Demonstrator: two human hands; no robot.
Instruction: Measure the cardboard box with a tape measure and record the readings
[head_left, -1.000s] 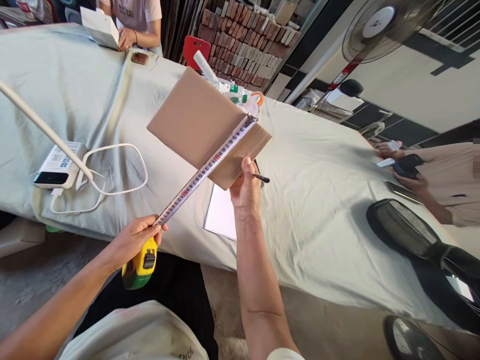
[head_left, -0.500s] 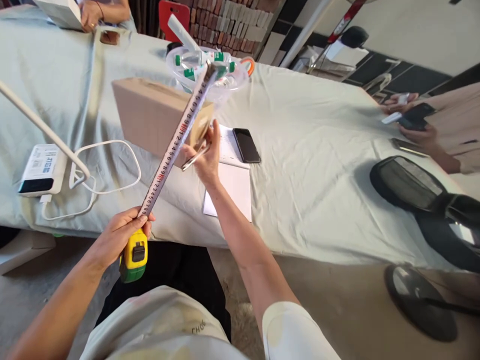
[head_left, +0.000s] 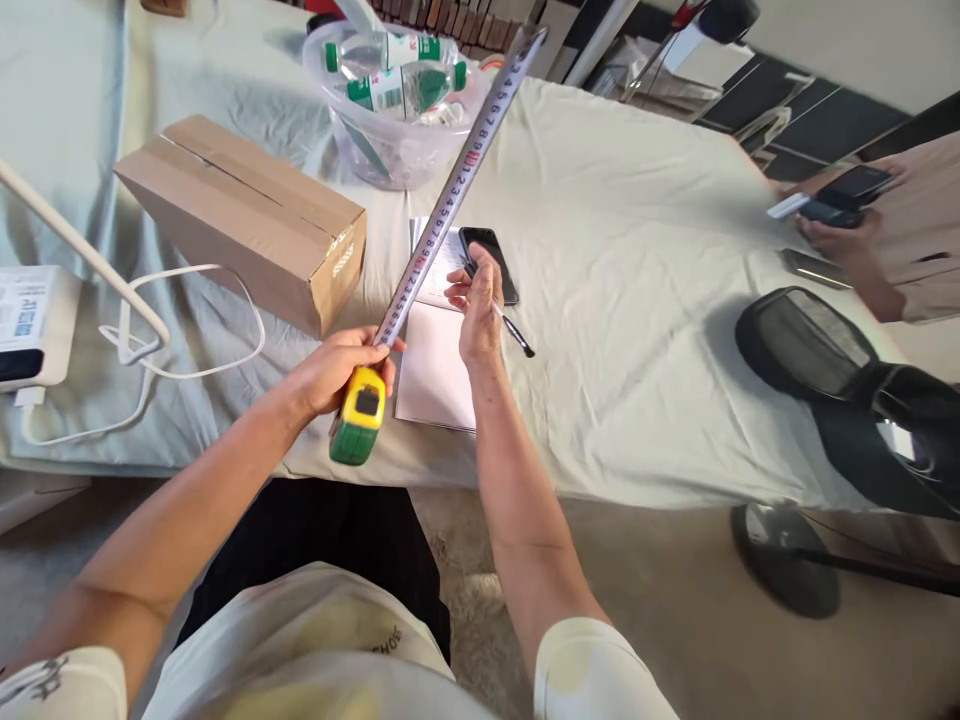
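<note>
My left hand (head_left: 337, 372) grips a yellow and green tape measure (head_left: 358, 425) near the table's front edge. Its blade (head_left: 450, 195) is pulled out and slants up to the right, passing in front of the plastic basin. In my right hand (head_left: 480, 300) is a black-and-white pen (head_left: 515, 332), held over the open notebook (head_left: 439, 365) beside a black phone (head_left: 491, 258). A brown cardboard box (head_left: 247, 205) lies closed on the cloth, left of the blade and apart from both hands.
A clear basin (head_left: 397, 165) holds several plastic bottles. On the left are a white power bank (head_left: 37, 320) and a looped white cable (head_left: 247, 290). A black cap-like object (head_left: 806, 345) lies at the right; another person's hands (head_left: 847, 225) hold a dark device there.
The box has gone from raised and tilted in my right hand to resting on the table. Both hands have moved right in view, the tape measure with the left, the pen with the right.
</note>
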